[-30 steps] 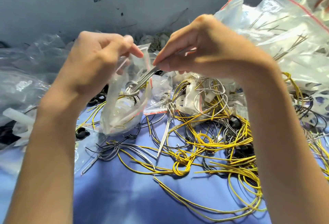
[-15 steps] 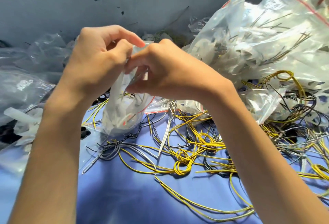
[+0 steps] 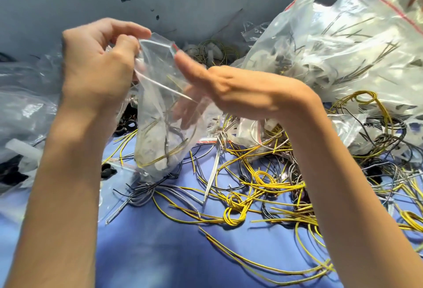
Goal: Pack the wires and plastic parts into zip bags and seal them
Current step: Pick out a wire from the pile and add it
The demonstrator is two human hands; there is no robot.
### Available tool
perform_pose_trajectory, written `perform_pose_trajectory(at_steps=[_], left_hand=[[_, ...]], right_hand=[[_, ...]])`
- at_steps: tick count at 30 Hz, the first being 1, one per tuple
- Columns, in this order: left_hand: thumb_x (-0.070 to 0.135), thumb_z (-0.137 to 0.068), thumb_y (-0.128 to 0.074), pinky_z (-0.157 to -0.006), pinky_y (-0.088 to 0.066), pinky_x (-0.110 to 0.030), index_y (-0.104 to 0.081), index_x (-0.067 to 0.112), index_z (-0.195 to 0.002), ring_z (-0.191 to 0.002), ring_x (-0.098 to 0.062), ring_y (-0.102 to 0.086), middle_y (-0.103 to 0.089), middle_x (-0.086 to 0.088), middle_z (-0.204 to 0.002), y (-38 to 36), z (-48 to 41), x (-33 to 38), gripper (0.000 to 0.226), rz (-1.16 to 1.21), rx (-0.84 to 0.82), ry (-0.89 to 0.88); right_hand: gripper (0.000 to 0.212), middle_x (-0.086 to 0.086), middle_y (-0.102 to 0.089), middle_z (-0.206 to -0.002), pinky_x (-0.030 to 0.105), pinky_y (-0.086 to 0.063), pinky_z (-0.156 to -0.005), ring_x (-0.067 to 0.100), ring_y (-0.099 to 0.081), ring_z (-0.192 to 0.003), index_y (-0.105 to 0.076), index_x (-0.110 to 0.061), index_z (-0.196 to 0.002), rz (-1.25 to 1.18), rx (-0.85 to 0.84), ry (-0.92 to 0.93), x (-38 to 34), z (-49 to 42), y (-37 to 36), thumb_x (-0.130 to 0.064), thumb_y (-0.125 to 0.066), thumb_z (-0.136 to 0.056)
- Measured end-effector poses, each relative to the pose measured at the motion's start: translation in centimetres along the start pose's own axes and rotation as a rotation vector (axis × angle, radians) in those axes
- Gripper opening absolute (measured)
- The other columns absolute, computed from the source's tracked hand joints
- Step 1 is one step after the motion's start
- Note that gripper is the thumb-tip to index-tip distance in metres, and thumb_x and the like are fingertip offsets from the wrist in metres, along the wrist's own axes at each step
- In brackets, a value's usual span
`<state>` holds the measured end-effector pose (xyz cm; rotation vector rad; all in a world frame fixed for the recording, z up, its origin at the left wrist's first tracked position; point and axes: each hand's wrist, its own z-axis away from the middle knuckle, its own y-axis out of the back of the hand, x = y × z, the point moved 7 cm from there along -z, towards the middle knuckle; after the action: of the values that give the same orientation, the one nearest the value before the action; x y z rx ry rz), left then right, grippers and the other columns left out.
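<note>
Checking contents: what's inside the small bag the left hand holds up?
Through the clear small bag, which the left hand grips at its top: thin yellow and dark wires, plus whitish plastic pieces low down. Creases and glare hide their number.

The left forearm (image 3: 57, 191) rises from 7 o'clock with a straight wrist. The left hand (image 3: 98, 68) sits at 10 o'clock, its back toward the camera. Its thumb and curled fingers pinch the top edge of a zip bag (image 3: 160, 132). The right forearm (image 3: 348, 184) comes in from 5 o'clock and bends at the wrist toward 9 o'clock. The right hand (image 3: 231, 88) lies flat near the middle, fingers straight and blurred, the lower ones seen through the bag's plastic.
</note>
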<state>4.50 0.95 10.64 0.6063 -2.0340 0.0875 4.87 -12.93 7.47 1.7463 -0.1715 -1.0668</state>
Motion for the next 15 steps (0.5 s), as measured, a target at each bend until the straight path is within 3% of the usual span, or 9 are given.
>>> perform_pose_trajectory(at_steps=[1,3,6,9,12,15], left_hand=[[0.01,-0.088,-0.047,-0.064,-0.05,-0.029,-0.065,0.026,-0.08,-0.063,-0.011,-0.053,-0.055,0.002,-0.071,-0.1,0.0,0.2,0.025,0.039,-0.008,0.01],[0.009,-0.093,-0.047,-0.069,-0.053,-0.026,-0.063,0.023,-0.085,-0.067,-0.009,-0.056,-0.057,0.003,-0.073,-1.1,0.3,1.1,0.023,0.19,-0.15,0.001],[0.019,-0.091,-0.048,-0.069,-0.053,-0.022,-0.062,0.023,-0.094,-0.073,-0.01,-0.064,-0.063,0.005,-0.079,-3.6,1.5,2.1,0.015,0.266,-0.477,-0.035],[0.01,-0.091,-0.052,-0.072,-0.05,-0.017,-0.056,0.021,-0.102,-0.084,-0.007,-0.062,-0.062,0.007,-0.09,-4.8,1.6,0.4,0.016,0.095,-0.508,-0.015],[0.006,-0.081,-0.059,-0.08,-0.042,-0.021,-0.052,0.017,-0.113,-0.089,-0.008,-0.053,-0.058,0.0,-0.102,-5.6,1.2,-2.8,0.034,-0.072,-0.547,0.123],[0.009,-0.092,-0.056,-0.084,-0.042,-0.022,-0.052,0.016,-0.12,-0.095,-0.011,-0.054,-0.057,-0.004,-0.113,-5.5,1.6,-6.3,0.029,-0.31,-0.66,0.267]], right_hand=[[0.067,0.004,-0.071,-0.075,0.024,-0.04,-0.085,0.008,-0.064,-0.079,-0.069,-0.021,-0.081,-0.081,-0.012,-0.002,-0.1,0.2,0.1,-0.045,-0.011,-0.103],[0.067,-0.001,-0.07,-0.068,0.019,-0.039,-0.072,0.004,-0.061,-0.068,-0.073,-0.02,-0.079,-0.05,0.024,0.001,0.3,0.6,0.9,-0.053,-0.019,-0.1],[0.041,-0.003,-0.063,-0.058,0.013,-0.035,-0.048,0.002,-0.048,-0.048,-0.07,-0.016,-0.078,0.22,0.105,-0.049,2.2,1.2,2.8,-0.042,-0.045,-0.098],[0.033,-0.008,-0.062,-0.056,0.009,-0.035,-0.049,-0.003,-0.051,-0.048,-0.064,-0.018,-0.07,0.318,0.198,-0.143,3.9,2.4,4.8,-0.031,-0.05,-0.096],[0.035,-0.011,-0.062,-0.057,0.009,-0.035,-0.05,-0.007,-0.052,-0.051,-0.057,-0.019,-0.064,0.304,0.251,-0.162,4.3,2.9,5.5,-0.026,-0.047,-0.097],[0.037,-0.012,-0.063,-0.063,0.026,-0.04,-0.062,-0.001,-0.054,-0.061,-0.053,-0.02,-0.064,0.332,0.242,-0.194,4.6,2.8,5.4,-0.024,-0.044,-0.099]])
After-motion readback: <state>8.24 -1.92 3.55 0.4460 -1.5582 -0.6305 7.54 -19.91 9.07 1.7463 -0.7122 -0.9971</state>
